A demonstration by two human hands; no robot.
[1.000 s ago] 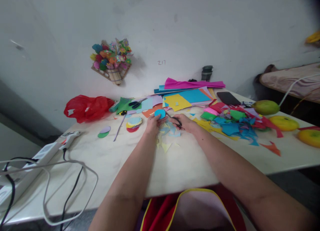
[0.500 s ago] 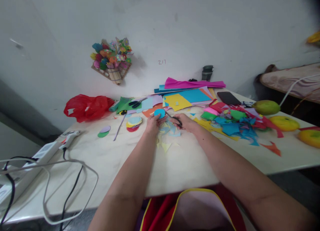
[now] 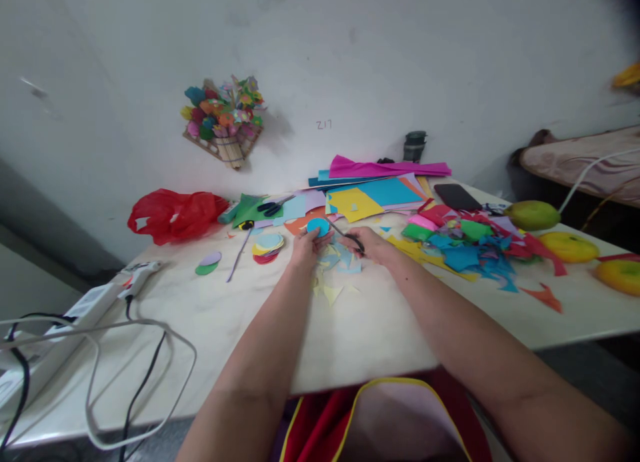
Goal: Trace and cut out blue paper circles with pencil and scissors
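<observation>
Between its thumb and fingers, my left hand (image 3: pixel 305 247) holds a round piece of blue paper (image 3: pixel 318 227). My right hand (image 3: pixel 369 244) is closed on the handles of dark scissors (image 3: pixel 356 241), whose blades point left at the right edge of the blue paper. Small pale yellow and light blue paper scraps (image 3: pixel 333 293) lie on the table under and in front of both hands. Left of my left hand is a stack of cut paper circles (image 3: pixel 269 243), light blue on top and red at the bottom. Farther left, a purple circle (image 3: pixel 213 257) overlaps a green one.
Coloured sheets (image 3: pixel 390 193) lie at the back, with black-handled scissors (image 3: pixel 270 209) to their left. A heap of paper scraps (image 3: pixel 465 249), a phone (image 3: pixel 457 197) and several mangoes (image 3: pixel 567 247) are on the right. Left stand a red plastic bag (image 3: pixel 175 215) and a power strip (image 3: pixel 83 309) with cables.
The blue paper has shifted very slightly left in my left hand, and the scissor blades have moved slightly left with it. Everything else looks the same.
</observation>
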